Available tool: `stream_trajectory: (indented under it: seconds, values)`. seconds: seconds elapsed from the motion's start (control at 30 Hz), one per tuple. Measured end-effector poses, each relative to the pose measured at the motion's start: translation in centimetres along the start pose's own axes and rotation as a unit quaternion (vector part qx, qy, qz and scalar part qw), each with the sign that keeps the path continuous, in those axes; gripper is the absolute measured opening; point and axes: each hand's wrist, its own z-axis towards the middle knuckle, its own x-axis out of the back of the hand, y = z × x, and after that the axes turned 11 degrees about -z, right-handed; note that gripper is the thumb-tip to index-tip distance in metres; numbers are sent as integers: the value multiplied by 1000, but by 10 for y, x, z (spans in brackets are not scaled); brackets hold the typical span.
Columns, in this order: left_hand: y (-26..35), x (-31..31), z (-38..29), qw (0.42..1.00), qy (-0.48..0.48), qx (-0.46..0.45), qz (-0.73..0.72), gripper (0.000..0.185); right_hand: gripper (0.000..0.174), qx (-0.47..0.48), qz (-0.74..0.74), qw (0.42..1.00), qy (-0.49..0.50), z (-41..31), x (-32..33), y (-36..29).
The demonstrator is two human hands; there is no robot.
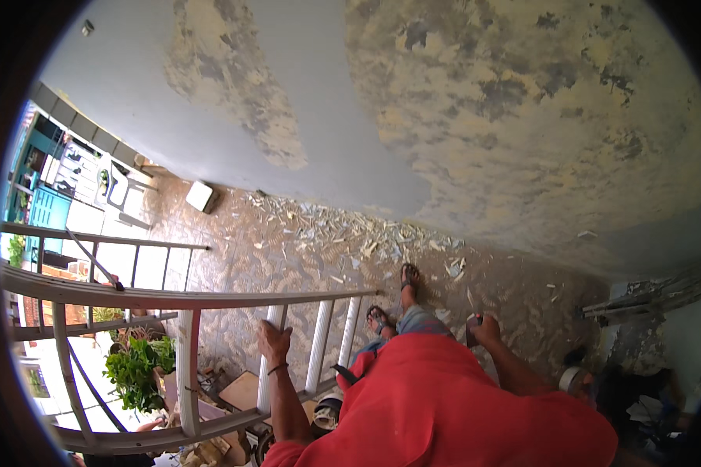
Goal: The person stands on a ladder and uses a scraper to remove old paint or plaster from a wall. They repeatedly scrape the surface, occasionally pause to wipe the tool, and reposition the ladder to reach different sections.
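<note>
My left hand (pixel 276 343) is closed around a rung of a metal stepladder (pixel 187 373), which stands open at my left. Low beside my right hip, my right hand (pixel 488 331) grips a small dark tool (pixel 474 329); its foreshortened shape could be a scraper, but I cannot tell. Before me rises a blue-grey wall (pixel 309 76) with large patches where the paint is gone and mottled yellowish plaster (pixel 473 134) shows. Flakes of stripped paint (pixel 350 227) litter the patterned floor along the foot of the wall.
Both my sandalled feet (pixel 409 277) are on the floor near the ladder's base. A white block-like object (pixel 199 197) and a plastic chair (pixel 117 187) are at the left. Behind the ladder are a leafy plant (pixel 134 368) and boards (pixel 239 391). Dark clutter (pixel 637 403) fills the lower right.
</note>
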Motion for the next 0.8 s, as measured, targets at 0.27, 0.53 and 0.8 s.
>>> stream_trajectory:
  seconds: [0.27,0.53,0.8]
  values:
    - [7,9,1,999,40,-13,-1,64,46,-39,-56,994,-80,6,-10,-9]
    - [14,2,-4,997,72,-15,-28,60,50,-78,-47,995,-49,15,5,-35]
    - [29,32,-17,998,-45,45,-27,86,51,-19,-70,995,-62,17,9,-45]
